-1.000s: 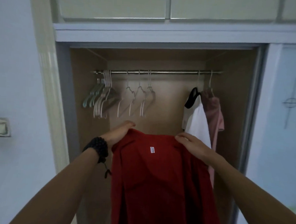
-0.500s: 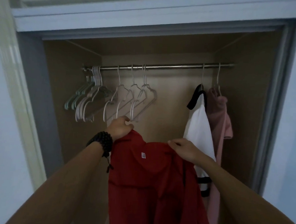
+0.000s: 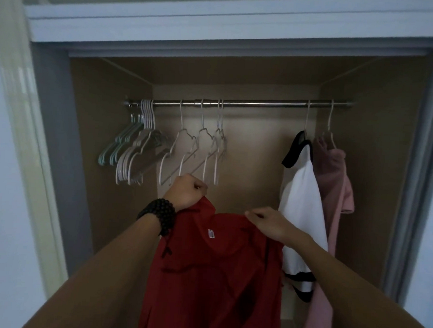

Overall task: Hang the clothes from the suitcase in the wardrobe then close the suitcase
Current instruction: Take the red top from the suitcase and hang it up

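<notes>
**Red shirt lifted closer to the rail**

Since half a second ago the left hand [image 3: 187, 193] has risen to the lower ends of the empty white hangers [image 3: 198, 155], and the view has drawn nearer the wardrobe [image 3: 107, 123]. That hand is a closed fist gripping the red shirt [image 3: 214, 276] at one shoulder; the right hand [image 3: 270, 223] pinches its collar edge. The shirt hangs between the forearms, below the rail [image 3: 251, 104]. A white top [image 3: 302, 208] and pink garment [image 3: 334, 185] hang at right, unchanged.
</notes>
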